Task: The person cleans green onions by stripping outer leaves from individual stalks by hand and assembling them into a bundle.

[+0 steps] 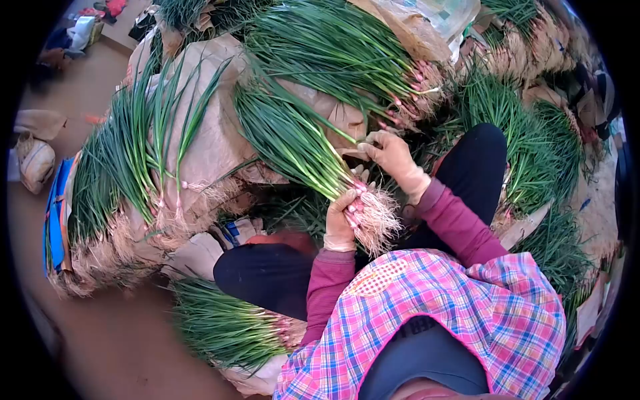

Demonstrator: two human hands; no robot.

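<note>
My left hand (pixel 341 223), in a pale glove, is wrapped round a bunch of spring onions (pixel 290 143) just above the pinkish bulbs. Its pale, tangled roots (pixel 377 223) hang toward me, and the green leaves point away to the upper left. To the right of the bunch, my right hand (pixel 397 160), also gloved, has its thumb and fingers pinched together. A single spring onion (pixel 339 132) reaches those fingertips; its bulb end is hidden by the fingers. Beyond my hands lies a large pile of spring onions (pixel 333 50), bulbs to the right.
On the left, a row of spring onions (pixel 117 160) rests over brown paper (pixel 217 127), beside a blue strip (pixel 59 213). More bunches lie on the right (pixel 520 127) and by my knee (pixel 230 327). A plastic bag (pixel 440 17) sits at the top.
</note>
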